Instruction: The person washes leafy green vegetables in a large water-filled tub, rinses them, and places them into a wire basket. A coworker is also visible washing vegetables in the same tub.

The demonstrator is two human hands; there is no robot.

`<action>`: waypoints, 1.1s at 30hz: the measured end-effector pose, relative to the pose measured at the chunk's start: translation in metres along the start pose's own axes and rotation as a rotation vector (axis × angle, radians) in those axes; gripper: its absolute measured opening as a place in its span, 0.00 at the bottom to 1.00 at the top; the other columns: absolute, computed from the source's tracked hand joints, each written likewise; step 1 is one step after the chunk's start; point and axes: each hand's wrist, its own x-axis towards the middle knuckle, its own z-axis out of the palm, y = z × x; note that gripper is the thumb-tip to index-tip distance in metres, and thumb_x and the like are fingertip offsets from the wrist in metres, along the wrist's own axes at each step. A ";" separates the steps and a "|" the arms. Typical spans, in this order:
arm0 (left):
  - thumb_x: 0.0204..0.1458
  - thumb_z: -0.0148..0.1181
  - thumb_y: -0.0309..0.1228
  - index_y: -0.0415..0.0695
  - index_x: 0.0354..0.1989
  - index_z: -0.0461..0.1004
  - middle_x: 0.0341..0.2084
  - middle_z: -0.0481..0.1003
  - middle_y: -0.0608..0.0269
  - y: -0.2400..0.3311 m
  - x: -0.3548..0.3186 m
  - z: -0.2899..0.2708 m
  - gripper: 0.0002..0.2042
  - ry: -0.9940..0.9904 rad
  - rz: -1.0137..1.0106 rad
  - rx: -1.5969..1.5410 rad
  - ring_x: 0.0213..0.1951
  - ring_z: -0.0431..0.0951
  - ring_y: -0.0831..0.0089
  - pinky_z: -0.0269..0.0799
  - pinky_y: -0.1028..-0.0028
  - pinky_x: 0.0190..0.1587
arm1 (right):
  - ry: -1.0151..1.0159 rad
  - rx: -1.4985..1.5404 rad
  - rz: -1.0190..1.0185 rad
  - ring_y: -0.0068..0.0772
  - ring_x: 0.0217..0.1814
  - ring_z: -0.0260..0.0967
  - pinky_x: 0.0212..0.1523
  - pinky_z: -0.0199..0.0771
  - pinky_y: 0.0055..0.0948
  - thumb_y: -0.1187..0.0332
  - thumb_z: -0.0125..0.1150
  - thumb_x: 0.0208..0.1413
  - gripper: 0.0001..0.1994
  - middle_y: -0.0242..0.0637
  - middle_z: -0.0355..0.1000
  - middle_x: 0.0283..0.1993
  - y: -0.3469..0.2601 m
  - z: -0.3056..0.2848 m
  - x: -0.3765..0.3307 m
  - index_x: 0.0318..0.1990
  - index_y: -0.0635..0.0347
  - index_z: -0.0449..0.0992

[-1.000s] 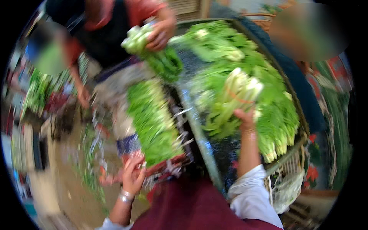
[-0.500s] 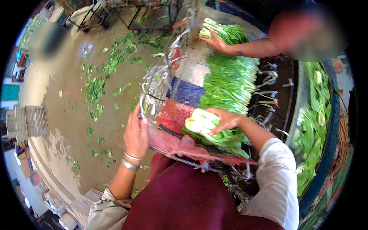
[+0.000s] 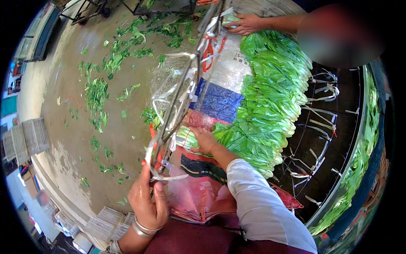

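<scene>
My right hand [image 3: 205, 140] is closed on a bundle of leafy greens [image 3: 184, 136], pressing it down against the left rail. Its pale stalks point toward the metal rail [image 3: 174, 99], which is hung with white and red ties. Long rows of bundled greens [image 3: 264, 101] lie to the right, leaves inward and pale stalks to the right. My left hand [image 3: 148, 199], wearing silver bangles, is at the rail's near end with thumb and fingers apart. Its fingertips are close to the ties, and whether they touch the rail is hard to tell.
Opposite, a co-worker's hand [image 3: 247, 24] rests on another bundle [image 3: 230, 19]. White, blue and red sacking [image 3: 218, 99] lines the surface. A dark wire rack with ties [image 3: 325, 127] and a trough of greens [image 3: 357, 178] are at right. Leaf scraps [image 3: 97, 95] litter the wet floor.
My right hand has carried the bundle left from the rows' near end to the rail. The co-worker's bundle has also moved to the rail. The view has shifted.
</scene>
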 end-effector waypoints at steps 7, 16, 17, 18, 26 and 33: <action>0.66 0.47 0.31 0.33 0.69 0.56 0.34 0.74 0.59 0.006 -0.001 0.003 0.25 0.012 -0.032 -0.032 0.33 0.75 0.74 0.72 0.75 0.37 | -0.039 -0.006 -0.032 0.55 0.64 0.62 0.63 0.65 0.47 0.56 0.79 0.37 0.52 0.53 0.63 0.61 -0.001 0.013 -0.025 0.71 0.54 0.54; 0.67 0.46 0.29 0.40 0.69 0.58 0.34 0.73 0.66 -0.056 -0.002 0.001 0.22 0.066 -0.047 -0.243 0.32 0.69 0.79 0.68 0.78 0.34 | -0.110 -0.264 -0.052 0.46 0.58 0.71 0.58 0.70 0.45 0.55 0.60 0.57 0.16 0.45 0.77 0.52 -0.042 -0.045 -0.046 0.44 0.55 0.83; 0.68 0.46 0.30 0.40 0.69 0.59 0.34 0.73 0.66 -0.062 0.000 0.007 0.22 0.066 -0.021 -0.257 0.31 0.69 0.79 0.68 0.78 0.33 | -0.391 -0.214 -0.187 0.46 0.55 0.73 0.56 0.72 0.44 0.55 0.61 0.57 0.15 0.43 0.77 0.52 -0.049 -0.113 -0.084 0.42 0.53 0.84; 0.68 0.46 0.30 0.41 0.69 0.58 0.33 0.73 0.66 -0.060 0.006 0.010 0.22 0.040 -0.003 -0.244 0.30 0.69 0.78 0.68 0.77 0.33 | -0.211 -0.029 -0.191 0.45 0.53 0.74 0.54 0.73 0.43 0.55 0.61 0.57 0.14 0.41 0.77 0.51 -0.049 -0.173 -0.136 0.44 0.51 0.83; 0.68 0.44 0.30 0.42 0.72 0.53 0.31 0.72 0.65 -0.064 0.033 0.016 0.25 0.036 -0.036 -0.003 0.26 0.67 0.77 0.66 0.74 0.27 | 1.555 -0.399 0.580 0.51 0.57 0.66 0.60 0.67 0.46 0.82 0.54 0.41 0.24 0.48 0.69 0.53 0.074 -0.271 -0.553 0.52 0.62 0.70; 0.65 0.45 0.26 0.42 0.71 0.54 0.28 0.72 0.63 -0.045 0.035 0.004 0.25 0.017 0.024 -0.009 0.25 0.70 0.76 0.69 0.72 0.25 | 0.788 -0.927 0.581 0.44 0.70 0.58 0.73 0.50 0.48 0.69 0.56 0.54 0.24 0.37 0.65 0.65 0.203 -0.263 -0.580 0.60 0.50 0.68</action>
